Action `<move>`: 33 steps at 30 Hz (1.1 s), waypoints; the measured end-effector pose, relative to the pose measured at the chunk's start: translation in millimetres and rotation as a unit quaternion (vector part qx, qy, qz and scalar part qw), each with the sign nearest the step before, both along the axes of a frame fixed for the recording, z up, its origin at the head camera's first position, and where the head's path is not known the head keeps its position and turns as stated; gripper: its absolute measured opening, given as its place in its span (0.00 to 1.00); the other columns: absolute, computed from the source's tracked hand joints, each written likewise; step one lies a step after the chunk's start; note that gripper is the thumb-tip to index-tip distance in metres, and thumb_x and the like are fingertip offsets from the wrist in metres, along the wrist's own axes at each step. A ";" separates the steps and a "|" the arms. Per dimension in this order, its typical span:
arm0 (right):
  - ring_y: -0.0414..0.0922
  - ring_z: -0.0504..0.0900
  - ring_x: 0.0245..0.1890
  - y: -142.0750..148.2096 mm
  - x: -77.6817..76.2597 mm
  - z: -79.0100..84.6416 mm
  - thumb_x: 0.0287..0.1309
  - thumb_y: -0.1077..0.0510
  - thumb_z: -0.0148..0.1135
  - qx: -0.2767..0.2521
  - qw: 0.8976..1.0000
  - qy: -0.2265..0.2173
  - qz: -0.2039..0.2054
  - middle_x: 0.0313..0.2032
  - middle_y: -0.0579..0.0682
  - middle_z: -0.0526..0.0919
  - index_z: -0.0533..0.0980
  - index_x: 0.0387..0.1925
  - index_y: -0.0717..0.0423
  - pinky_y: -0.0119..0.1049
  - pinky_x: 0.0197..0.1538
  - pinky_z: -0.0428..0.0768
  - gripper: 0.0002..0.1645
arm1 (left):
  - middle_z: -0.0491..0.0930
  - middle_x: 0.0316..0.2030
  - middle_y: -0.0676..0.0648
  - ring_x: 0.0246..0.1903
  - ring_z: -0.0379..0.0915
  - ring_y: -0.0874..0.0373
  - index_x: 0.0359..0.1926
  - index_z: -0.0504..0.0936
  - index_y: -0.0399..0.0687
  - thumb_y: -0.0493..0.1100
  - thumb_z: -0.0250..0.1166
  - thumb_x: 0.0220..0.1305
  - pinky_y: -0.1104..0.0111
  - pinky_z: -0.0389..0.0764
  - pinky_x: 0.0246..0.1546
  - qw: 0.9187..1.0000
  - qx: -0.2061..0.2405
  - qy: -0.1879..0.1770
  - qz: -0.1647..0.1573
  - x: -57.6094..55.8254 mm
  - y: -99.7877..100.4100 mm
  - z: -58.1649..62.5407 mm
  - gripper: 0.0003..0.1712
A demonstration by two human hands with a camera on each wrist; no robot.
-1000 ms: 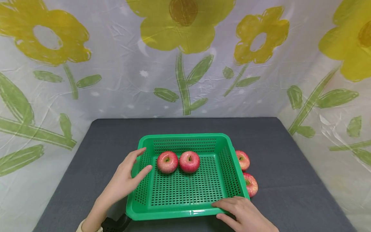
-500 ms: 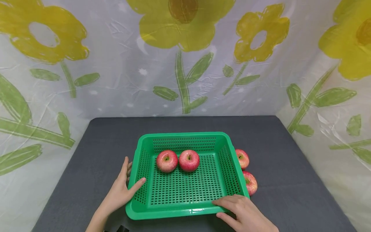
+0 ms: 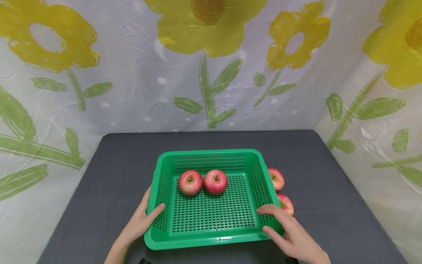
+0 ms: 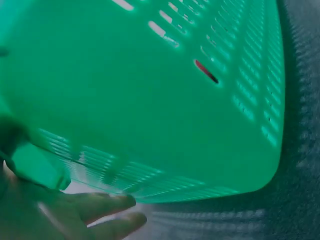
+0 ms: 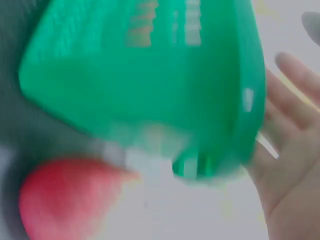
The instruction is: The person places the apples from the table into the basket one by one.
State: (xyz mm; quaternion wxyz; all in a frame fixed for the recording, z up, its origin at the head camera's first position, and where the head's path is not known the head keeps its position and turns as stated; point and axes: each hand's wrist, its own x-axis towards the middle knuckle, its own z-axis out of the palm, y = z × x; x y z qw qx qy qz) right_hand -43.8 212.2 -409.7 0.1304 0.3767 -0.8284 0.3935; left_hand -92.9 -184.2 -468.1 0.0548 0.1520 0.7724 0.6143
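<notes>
A green plastic basket [image 3: 211, 242] with slotted walls stands mid-table and holds two red apples, a left one [image 3: 190, 182] and a right one [image 3: 215, 182]. My left hand [image 3: 138, 223] holds its left side, thumb over the rim and fingers along the outer wall. In the left wrist view those fingers [image 4: 107, 207] lie under the rim. My right hand [image 3: 293, 234] is spread at the near right corner, fingertips overlapping the rim. The right wrist view, blurred, shows the palm and fingers [image 5: 300, 110] beside the basket edge, thumb out of sight.
Two more apples sit outside the basket's right wall, a farther one [image 3: 276, 179] and a nearer one [image 3: 286, 204], both partly hidden by the basket. The dark grey table [image 3: 329, 183] is enclosed by a flower-printed curtain [image 3: 138, 91].
My left hand has come down from above the left rim to take hold of it. My right hand has left the near rim and moved right, to the corner. The basket has hardly moved.
</notes>
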 end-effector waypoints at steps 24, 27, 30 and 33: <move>0.51 0.58 0.57 64.3 -21.3 -47.9 0.37 0.44 0.71 0.147 0.968 -0.108 -0.171 0.61 0.55 0.56 0.53 0.65 0.53 0.53 0.43 0.58 0.56 | 0.38 0.66 0.38 0.62 0.41 0.42 0.68 0.35 0.45 0.38 0.48 0.67 0.83 0.58 0.49 1.000 0.023 -0.014 0.010 2.1 1.1 -3.4 0.37; 0.52 0.58 0.58 63.3 -22.9 -52.0 0.37 0.42 0.70 0.152 0.967 -0.104 -0.173 0.62 0.56 0.55 0.52 0.66 0.53 0.54 0.43 0.58 0.57 | 0.38 0.66 0.38 0.62 0.42 0.42 0.68 0.35 0.45 0.37 0.47 0.67 0.82 0.59 0.49 1.000 0.024 -0.011 0.010 2.0 1.2 -3.9 0.37; 0.53 0.58 0.58 62.3 -24.2 -55.1 0.37 0.42 0.71 0.157 0.967 -0.098 -0.178 0.62 0.56 0.55 0.51 0.66 0.53 0.55 0.44 0.59 0.58 | 0.39 0.66 0.38 0.62 0.42 0.42 0.68 0.35 0.45 0.36 0.47 0.66 0.82 0.59 0.49 1.000 0.025 -0.010 0.010 2.1 1.2 -4.1 0.37; 0.54 0.59 0.58 61.1 -25.1 -57.6 0.36 0.41 0.70 0.164 0.963 -0.101 -0.187 0.62 0.57 0.55 0.51 0.66 0.51 0.55 0.44 0.60 0.58 | 0.39 0.65 0.38 0.62 0.43 0.42 0.68 0.35 0.45 0.37 0.47 0.67 0.82 0.59 0.49 1.000 0.026 -0.012 0.010 2.5 1.3 -4.0 0.37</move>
